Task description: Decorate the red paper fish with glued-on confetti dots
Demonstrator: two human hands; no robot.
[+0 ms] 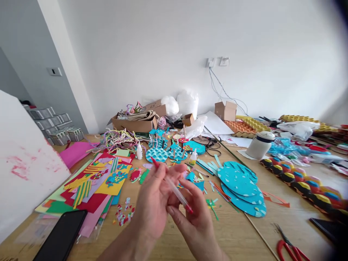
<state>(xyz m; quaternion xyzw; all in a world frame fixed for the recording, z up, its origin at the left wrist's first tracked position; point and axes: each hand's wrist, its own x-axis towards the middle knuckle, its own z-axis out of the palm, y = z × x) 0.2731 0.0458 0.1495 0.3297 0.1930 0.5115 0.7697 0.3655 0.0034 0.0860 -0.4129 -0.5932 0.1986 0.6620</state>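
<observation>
A pen (pixel 176 190) with a clear barrel and red ends is held slantwise above the middle of the table. My left hand (pixel 153 203) pinches it near its red upper end, which points up and left. Around its lower red end curl the fingers of my right hand (pixel 194 217), thumb toward the left hand. Just beyond my hands, blue paper scraps (pixel 199 185) lie on the wood. Left of my left hand is a scatter of small red and pale paper bits (pixel 125 212).
Patterned paper fish (pixel 118 175) lie on coloured sheets (pixel 95 203) at left, beside a black phone (pixel 61 235). Blue paper ovals (pixel 241 185) are stacked at right. Red-handled scissors (pixel 289 248) rest near the front right. Glue bottles (pixel 193 158) and blue wavy models (pixel 157 154) stand behind.
</observation>
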